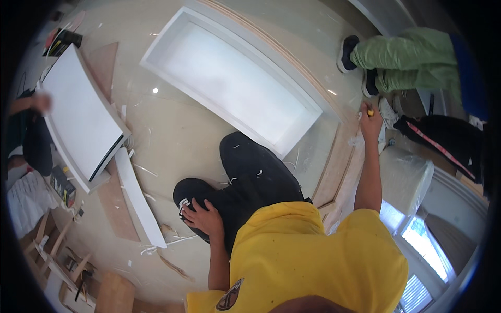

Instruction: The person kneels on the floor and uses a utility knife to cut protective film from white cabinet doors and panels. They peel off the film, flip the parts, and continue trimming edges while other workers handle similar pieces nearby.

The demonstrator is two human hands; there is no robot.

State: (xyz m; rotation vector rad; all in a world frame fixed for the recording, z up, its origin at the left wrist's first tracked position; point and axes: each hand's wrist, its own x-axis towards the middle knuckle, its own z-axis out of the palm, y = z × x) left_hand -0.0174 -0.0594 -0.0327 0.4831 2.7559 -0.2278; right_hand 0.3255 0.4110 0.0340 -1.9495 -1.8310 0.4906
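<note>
My left hand (205,216) lies on my black-trousered knee, fingers spread and holding nothing. Out to the right, my right hand (371,125) is closed around a small tool with a yellow and dark handle (370,112); its working end is hidden, so its exact kind cannot be made out. In front of my knees a shallow white open box (229,78) lies on the floor, its hollow side up. Neither hand touches it. Long wooden boards (339,161) lie on the floor beside my right arm.
At left, another person's blurred hand (42,101) is at a white panelled unit (86,115). People in green trousers (407,57) and black trousers (438,141) are at right. A white strip (140,198), scraps and a plastic-wrapped item (404,177) lie around.
</note>
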